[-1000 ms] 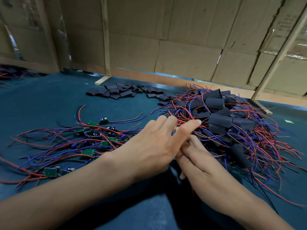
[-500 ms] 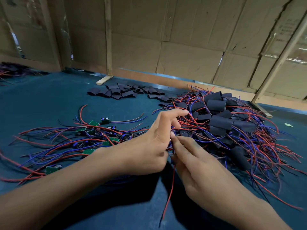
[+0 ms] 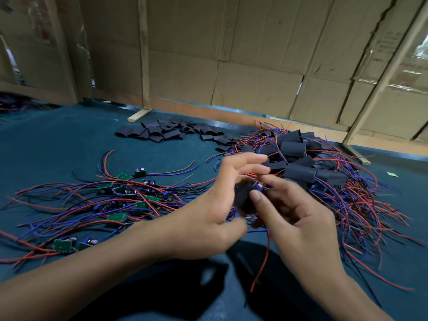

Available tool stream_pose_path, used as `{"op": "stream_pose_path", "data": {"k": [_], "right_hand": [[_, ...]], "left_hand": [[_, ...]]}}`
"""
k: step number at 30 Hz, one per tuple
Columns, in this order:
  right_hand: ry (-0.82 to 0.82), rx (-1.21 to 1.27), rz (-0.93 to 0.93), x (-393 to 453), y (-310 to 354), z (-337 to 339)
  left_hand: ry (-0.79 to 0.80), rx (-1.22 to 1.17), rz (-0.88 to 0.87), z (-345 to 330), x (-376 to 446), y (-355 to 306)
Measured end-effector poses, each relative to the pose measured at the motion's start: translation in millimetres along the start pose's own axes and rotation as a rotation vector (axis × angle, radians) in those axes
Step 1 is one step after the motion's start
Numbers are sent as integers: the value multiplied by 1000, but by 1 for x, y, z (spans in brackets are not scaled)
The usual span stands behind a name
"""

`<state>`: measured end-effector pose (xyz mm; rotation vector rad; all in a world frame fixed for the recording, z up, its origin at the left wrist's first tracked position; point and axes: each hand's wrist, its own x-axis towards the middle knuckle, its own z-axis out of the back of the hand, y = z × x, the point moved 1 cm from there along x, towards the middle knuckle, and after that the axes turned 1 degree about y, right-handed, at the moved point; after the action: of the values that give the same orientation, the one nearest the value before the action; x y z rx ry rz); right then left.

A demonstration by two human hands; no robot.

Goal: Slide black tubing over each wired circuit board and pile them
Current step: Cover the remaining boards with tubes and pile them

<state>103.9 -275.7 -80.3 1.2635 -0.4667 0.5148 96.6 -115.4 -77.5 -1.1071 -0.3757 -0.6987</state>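
Observation:
Between my two hands, above the table's middle, is a piece of black tubing [image 3: 243, 198] with a wired circuit board [image 3: 257, 186] poking out of its right end. My left hand [image 3: 208, 216] grips the tubing from the left, with its upper fingers spread. My right hand [image 3: 294, 218] pinches the board and tubing from the right, thumb on the front. A red wire [image 3: 262, 262] hangs down from them. Bare green boards with red and blue wires [image 3: 120, 198] lie spread at the left. The pile of sleeved boards [image 3: 301, 163] sits at the right.
Loose flat pieces of black tubing [image 3: 166, 133] lie in a row at the back of the dark teal table [image 3: 58, 147]. Cardboard walls [image 3: 231, 54] with wooden slats close off the far side. A small green scrap [image 3: 392, 174] lies at the far right.
Both hands have lifted off the table and drawn nearer to me. The black tubing now shows between them with the board at its end; earlier only wires were between the fingers.

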Motion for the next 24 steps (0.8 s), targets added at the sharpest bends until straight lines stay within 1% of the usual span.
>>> {"op": "stream_pose_path", "data": {"k": [1,3,4,6,8,10,15,17,19,21,24], "right_hand": [[-16,50,-25,2,-1,1],[-52,157,-81,4,-3,2],[-71,186,-95,4,-5,3],[-77,192,-117,4,-7,3],[-29,165,-121,3,-8,3],[18,145,-106,3,-8,4],[70,228,-135,7,-2,8],[115,336,-217,11,0,11],[177,484,-377,16,1,12],[238,574,-505,18,2,13],[273,646,-592,19,1,14]], "left_hand": [[28,-63,74,3,-4,-1],[-54,-82,150,5,-5,0],[-102,-34,152,5,-5,-2],[-133,87,134,5,-3,-3],[-167,200,121,8,-6,-1],[-181,261,105,12,-5,0],[-119,352,24,14,-6,2],[-118,389,1,14,-7,2],[-116,443,-29,15,-7,4],[-96,471,-52,16,-7,4],[-58,496,-97,17,-7,5]]}}
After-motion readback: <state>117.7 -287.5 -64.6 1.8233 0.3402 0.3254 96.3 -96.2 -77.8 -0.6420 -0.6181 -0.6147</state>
